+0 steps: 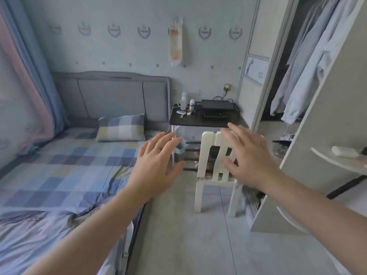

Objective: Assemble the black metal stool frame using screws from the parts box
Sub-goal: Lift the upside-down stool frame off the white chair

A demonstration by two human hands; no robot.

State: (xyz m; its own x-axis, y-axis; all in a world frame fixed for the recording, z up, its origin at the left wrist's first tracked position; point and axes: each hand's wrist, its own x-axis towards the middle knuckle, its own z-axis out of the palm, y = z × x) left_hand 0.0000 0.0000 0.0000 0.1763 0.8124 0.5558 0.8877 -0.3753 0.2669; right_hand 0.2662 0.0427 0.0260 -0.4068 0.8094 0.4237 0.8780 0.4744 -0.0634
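Both of my arms stretch forward over the bedroom floor. My left hand (pixel 156 165) is held out flat with fingers spread, a ring on one finger, and holds nothing. My right hand (pixel 248 157) is also spread flat, in front of the back of a white chair (pixel 206 155), and I cannot tell whether it touches the chair. No black stool frame, screws or parts box can be seen in this view.
A bed (pixel 59 165) with a checked sheet fills the left. A black-topped bedside table (pixel 198 121) with bottles and a black device stands against the far wall. An open wardrobe (pixel 307 56) with hanging clothes and a cabinet panel (pixel 317 135) stand on the right. Grey floor (pixel 188 235) lies between.
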